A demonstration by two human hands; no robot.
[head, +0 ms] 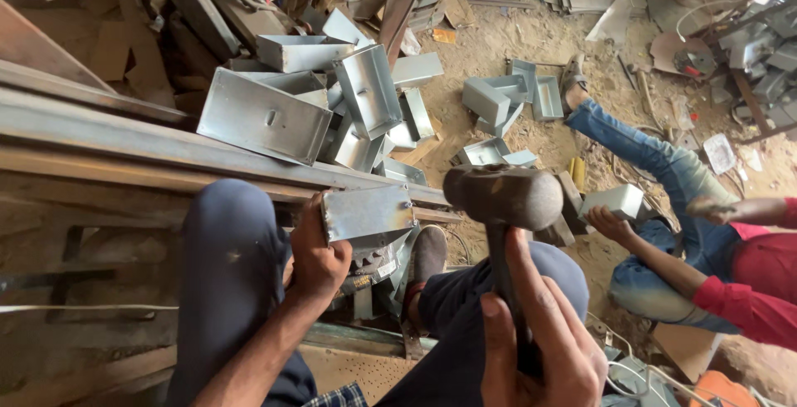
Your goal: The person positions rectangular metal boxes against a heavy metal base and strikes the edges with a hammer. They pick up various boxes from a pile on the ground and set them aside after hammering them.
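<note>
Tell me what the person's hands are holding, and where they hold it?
The right hand grips a heavy grey metal hammer by its dark handle. The left hand holds a folded grey sheet-metal box piece at its left edge.

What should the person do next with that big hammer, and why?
Probably bring the hammer down onto the metal box piece. The right hand has it raised just beside the piece, and the left hand steadies the piece against the steel rail.

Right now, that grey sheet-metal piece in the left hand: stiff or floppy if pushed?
The sheet-metal piece looks folded at its edges, so probably stiff, not floppy. It seems thin, so likely light for its size. The left hand grips only one end; under the hammer held by the right hand it could twist.
</note>
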